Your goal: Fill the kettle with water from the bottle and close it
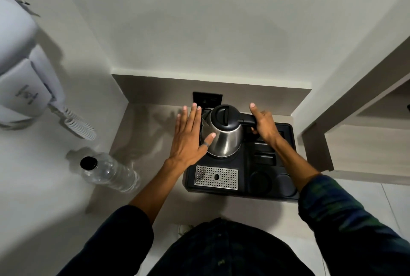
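Kettle [223, 133] sits on the black tray [241, 191], at the tray's 11 o'clock, lid [223, 116] down, steel body upright. Right hand [264, 123] is wrapped around the black handle [247, 121], fingers curled on it. Left hand [188, 136] is flat and spread against the kettle's 9 o'clock side, thumb on the steel, gripping nothing. Water bottle [108, 172] stands capped at 8 o'clock from the kettle, well apart, on the counter [142, 133].

Risks as I read them: lid not yet opened and cap still on, so any pour now goes nowhere. One-handed pouring from a soft bottle could splash onto the wall socket [207, 98] at 12 o'clock. Steel may be hot; cannot tell.
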{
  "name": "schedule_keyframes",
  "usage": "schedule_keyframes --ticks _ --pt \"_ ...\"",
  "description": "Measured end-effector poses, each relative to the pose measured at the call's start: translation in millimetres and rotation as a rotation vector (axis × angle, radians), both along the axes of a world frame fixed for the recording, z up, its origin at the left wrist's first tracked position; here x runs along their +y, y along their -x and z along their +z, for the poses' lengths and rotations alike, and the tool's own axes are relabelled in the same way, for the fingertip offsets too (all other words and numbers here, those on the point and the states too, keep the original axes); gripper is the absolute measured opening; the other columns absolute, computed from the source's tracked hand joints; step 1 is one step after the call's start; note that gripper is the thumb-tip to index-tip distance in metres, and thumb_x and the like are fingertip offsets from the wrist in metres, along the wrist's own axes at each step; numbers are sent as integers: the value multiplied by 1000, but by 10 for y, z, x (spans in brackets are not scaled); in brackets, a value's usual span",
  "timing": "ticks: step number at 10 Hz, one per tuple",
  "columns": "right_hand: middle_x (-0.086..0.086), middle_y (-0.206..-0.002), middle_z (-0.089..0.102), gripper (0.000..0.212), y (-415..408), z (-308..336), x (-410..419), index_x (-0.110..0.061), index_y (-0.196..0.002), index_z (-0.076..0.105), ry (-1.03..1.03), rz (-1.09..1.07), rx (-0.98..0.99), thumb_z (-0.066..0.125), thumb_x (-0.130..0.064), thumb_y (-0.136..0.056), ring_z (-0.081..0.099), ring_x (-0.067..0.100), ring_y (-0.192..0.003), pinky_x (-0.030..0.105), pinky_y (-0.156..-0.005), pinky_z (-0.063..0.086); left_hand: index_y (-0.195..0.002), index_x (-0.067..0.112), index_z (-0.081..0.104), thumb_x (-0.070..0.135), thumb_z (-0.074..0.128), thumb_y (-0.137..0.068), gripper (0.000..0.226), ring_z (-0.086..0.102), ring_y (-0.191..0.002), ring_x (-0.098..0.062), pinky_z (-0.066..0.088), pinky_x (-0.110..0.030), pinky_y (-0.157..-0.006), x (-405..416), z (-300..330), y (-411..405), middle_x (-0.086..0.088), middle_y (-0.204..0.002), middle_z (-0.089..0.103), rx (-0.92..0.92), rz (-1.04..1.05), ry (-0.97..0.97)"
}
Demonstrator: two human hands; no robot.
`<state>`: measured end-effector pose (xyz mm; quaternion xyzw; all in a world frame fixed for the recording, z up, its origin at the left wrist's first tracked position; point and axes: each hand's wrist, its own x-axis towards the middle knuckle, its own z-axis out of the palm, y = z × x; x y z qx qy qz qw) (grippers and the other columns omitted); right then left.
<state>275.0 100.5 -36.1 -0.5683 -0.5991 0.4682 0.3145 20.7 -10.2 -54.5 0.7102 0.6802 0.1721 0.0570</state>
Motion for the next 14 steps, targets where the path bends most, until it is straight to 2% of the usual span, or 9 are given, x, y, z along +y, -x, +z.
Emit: schedule_keyframes --ticks 1,2,4,6,8,10,12,13,14 --pt "18 -54 53 74 16 38 -14 3 -66 62 -6 39 45 42 -56 -105 48 23 -41 27 -51 42 -166 25 -1 67 32 -101 84 -18 -160 -29 -10 -47 -129 14 -1 -35 -3 -174 -12 5 -40 -28" --pt "21 -65 59 72 -74 75 3 4 -77 66 172 115 184 37 -56 -106 53 27 -55 30 -58 44 -165 31 4 66 32 -101 78 -20 -159 -29 -10 -48 -128 16 -20 -38 -3 -175 -10 34 -51 -45" --pt "8 -87 73 27 -400 7 -12 -6 -92 67 427 85 570 47 -23 -98 66 24 -83 35 -80 50 -165 34 12 68 33 -100 77 -20 -159 -31 -4 -54 -128 29 -21 -8 -5 -174 -10 33 -42 -37" --pt "6 -85 66 23 -367 32 -73 -7 -90 67 401 132 494 55 -25 -82 61 18 -80 33 -77 47 -165 32 15 68 36 -98 79 -11 -160 -36 6 -60 -128 20 18 5 -8 -174 -6 37 -39 -32" --pt "3 -76 58 16 -340 89 -50 -12 -77 62 353 143 391 56 -27 -80 54 14 -75 33 -73 43 -165 21 -7 65 45 -96 98 -8 -161 -34 3 -53 -130 -20 80 6 -13 -174 -2 -51 13 -107" --pt "3 -86 68 25 -362 107 -97 -13 -94 73 357 139 374 60 -33 -86 63 16 -82 32 -77 51 -165 16 1 60 49 -96 95 -5 -160 -36 7 -56 -129 -102 118 71 -16 -173 1 -14 14 -116" --pt "2 -83 70 27 -365 228 -127 -17 -82 74 212 178 184 59 -26 -102 63 23 -87 38 -89 47 -165 14 8 60 50 -96 93 -1 -160 -37 10 -58 -129 -189 141 59 -18 -173 6 31 6 -104" --pt "0 -115 76 30 -389 304 -173 -20 -114 77 156 192 115 53 -34 -105 67 21 -113 40 -109 46 -165 14 11 62 47 -98 90 0 -160 -37 11 -58 -129 -182 143 59 -17 -173 8 53 8 -134" --pt "5 -158 51 53 -354 422 -253 -22 -152 50 -118 94 -176 41 -49 -108 39 21 -151 46 -128 26 -165 12 15 62 46 -99 88 0 -161 -36 10 -59 -128 -179 238 50 -16 -173 9 55 3 -222"
